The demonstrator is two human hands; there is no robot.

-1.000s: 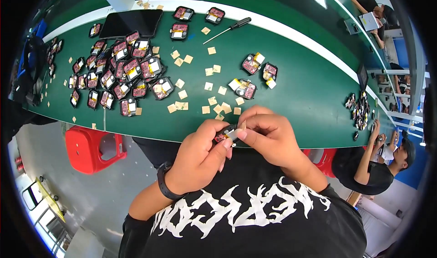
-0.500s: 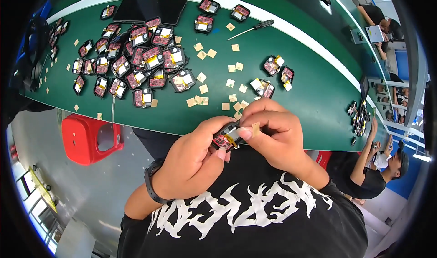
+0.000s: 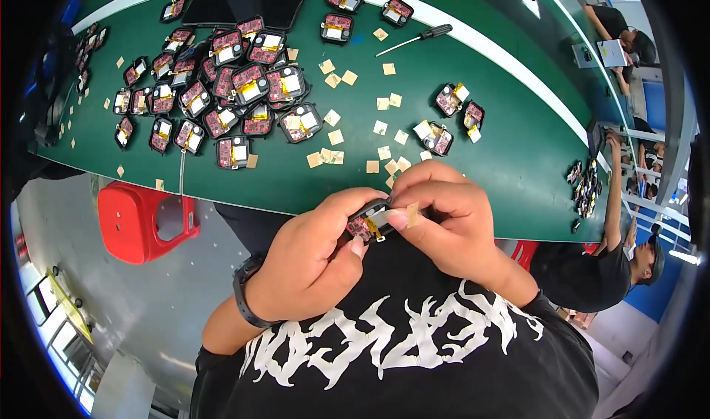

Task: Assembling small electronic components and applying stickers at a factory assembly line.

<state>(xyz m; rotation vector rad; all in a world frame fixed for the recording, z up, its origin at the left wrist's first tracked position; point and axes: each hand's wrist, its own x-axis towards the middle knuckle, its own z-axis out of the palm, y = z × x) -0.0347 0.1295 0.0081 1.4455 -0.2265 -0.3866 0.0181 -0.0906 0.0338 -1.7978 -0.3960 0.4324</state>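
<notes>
Over the table's front edge, my left hand is closed around a small black device housing with a red circuit board inside. Its thumb presses on the near rim of the housing. A white battery with yellow tape sits tilted out of the housing's right side. My right hand pinches the battery's edge between thumb and fingers. A tan paper square stands up by the right thumb, touching the fingers; how it is held is partly hidden. The fingertips cover the far side of the housing.
A pile of similar open housings lies at the left on the green table. Tan squares are scattered mid-table. Beyond are a screwdriver and a black tray. Three housings lie right; a co-worker sits far right.
My hands keep nearly the same grip; the tan square has shifted slightly left. The view has moved a little. At the far right, the co-worker's arm now reaches farther over the table.
</notes>
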